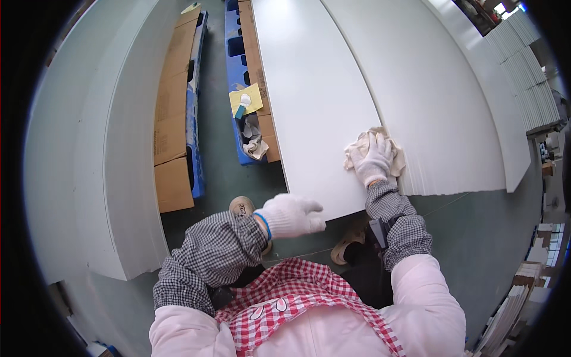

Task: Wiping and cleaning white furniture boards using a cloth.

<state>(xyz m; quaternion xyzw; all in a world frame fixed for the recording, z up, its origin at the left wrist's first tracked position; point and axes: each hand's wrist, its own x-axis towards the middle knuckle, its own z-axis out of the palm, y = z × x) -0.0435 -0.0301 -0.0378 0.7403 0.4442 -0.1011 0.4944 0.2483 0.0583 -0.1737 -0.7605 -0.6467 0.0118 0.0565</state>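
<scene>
My right hand, in a white knit glove, presses a crumpled cream cloth onto the long white panel. The cloth lies at the panel's right edge, near its close end, and overlaps the seam with the panel stack beside it. My left hand, gloved in white with a blue cuff edge, hovers by the near left corner of the panel. Its fingers stretch out to the right and hold nothing.
A second stack of white panels stands to the right, and another tall white stack at the left. Blue pallets with cardboard flank a floor gap. Yellow sandpaper-like sheet, small green block and rag rest on one pallet.
</scene>
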